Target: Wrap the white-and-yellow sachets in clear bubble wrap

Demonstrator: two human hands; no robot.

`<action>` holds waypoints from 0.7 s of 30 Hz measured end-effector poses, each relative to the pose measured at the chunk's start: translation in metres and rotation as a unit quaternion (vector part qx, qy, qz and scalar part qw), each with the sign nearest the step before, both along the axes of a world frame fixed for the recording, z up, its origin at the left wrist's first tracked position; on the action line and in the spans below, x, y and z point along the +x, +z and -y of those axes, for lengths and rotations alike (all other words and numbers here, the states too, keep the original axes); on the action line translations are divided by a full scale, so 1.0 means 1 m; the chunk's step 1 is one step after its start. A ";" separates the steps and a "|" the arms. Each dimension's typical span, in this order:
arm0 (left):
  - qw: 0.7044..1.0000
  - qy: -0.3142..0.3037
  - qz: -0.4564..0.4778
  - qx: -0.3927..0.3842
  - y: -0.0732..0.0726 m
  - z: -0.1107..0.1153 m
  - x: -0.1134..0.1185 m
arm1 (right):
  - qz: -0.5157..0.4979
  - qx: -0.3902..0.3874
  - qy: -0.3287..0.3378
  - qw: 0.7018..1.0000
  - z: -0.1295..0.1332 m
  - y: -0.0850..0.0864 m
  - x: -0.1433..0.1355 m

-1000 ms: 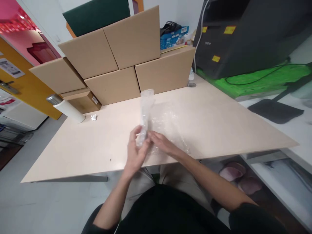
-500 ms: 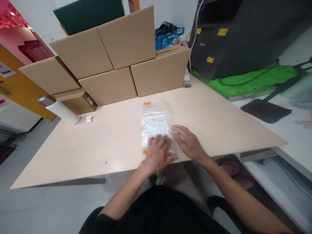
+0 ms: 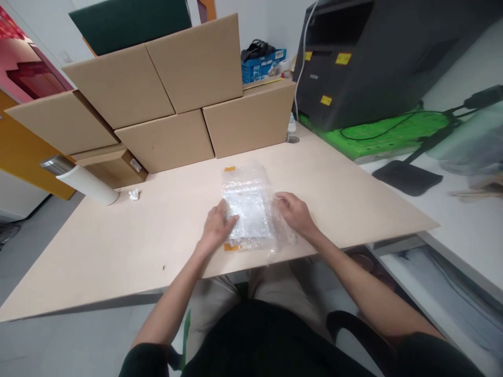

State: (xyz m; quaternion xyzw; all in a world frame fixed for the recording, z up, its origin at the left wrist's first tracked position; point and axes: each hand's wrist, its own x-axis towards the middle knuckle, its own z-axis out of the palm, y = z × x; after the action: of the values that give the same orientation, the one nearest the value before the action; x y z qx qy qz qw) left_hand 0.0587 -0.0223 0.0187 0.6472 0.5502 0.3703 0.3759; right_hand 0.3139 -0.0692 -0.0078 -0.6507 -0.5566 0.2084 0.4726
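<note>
A flat white item [image 3: 248, 212] lies on the table, wrapped in clear bubble wrap [image 3: 247, 175]. Pieces of orange tape show at the wrap's upper left and lower left. At the left edge of the packet rests my left hand [image 3: 216, 228], its thumb spread over the wrapped face and its fingers along the side. My right hand [image 3: 296, 213] is at the right edge, fingers curled and pinching the loose side of the wrap. What the white item is, I cannot make out through the plastic.
Cardboard boxes [image 3: 165, 141] are stacked along the table's back edge. A white flask [image 3: 88, 183] leans at the left beside a crumpled white scrap [image 3: 134, 195]. At the right stand a dark printer [image 3: 334, 68] on a green surface and a black stand base [image 3: 406, 177].
My left hand has moved from the top of the packet to its left edge, uncovering the white item. My right hand has stayed by the right side, its fingers now more curled.
</note>
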 end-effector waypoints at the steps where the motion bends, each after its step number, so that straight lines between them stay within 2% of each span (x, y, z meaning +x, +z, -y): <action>1: 1.000 0.004 -0.012 0.005 -0.004 0.000 0.004 | -0.024 -0.020 -0.017 0.999 -0.005 -0.001 0.002; 5: 0.999 0.038 -0.016 0.005 -0.015 0.001 0.015 | -0.173 -0.091 -0.022 0.980 -0.021 0.006 -0.006; 11: 0.992 0.043 0.088 -0.077 -0.017 -0.003 0.016 | -0.435 -0.147 0.049 0.887 -0.027 0.031 -0.033; 14: 0.983 0.035 0.155 -0.096 -0.016 0.003 0.015 | -0.501 -0.157 0.082 0.847 -0.022 0.039 -0.039; 16: 0.979 0.011 0.173 -0.103 -0.013 0.009 0.013 | -0.513 -0.171 0.107 0.834 -0.016 0.042 -0.041; 18: 0.988 -0.015 0.137 -0.073 -0.005 0.013 0.007 | -0.503 -0.171 0.125 0.838 -0.009 0.044 -0.040; 21: 0.996 -0.063 0.009 0.060 0.019 0.014 -0.006 | -0.469 -0.166 0.176 0.849 0.002 0.054 -0.036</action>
State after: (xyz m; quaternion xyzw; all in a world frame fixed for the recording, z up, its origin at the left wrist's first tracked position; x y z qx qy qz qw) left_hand 0.0525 -0.0360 0.0378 0.6986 0.4819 0.3840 0.3637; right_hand 0.2781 -0.0709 0.0461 -0.4355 -0.3313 0.6580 0.5173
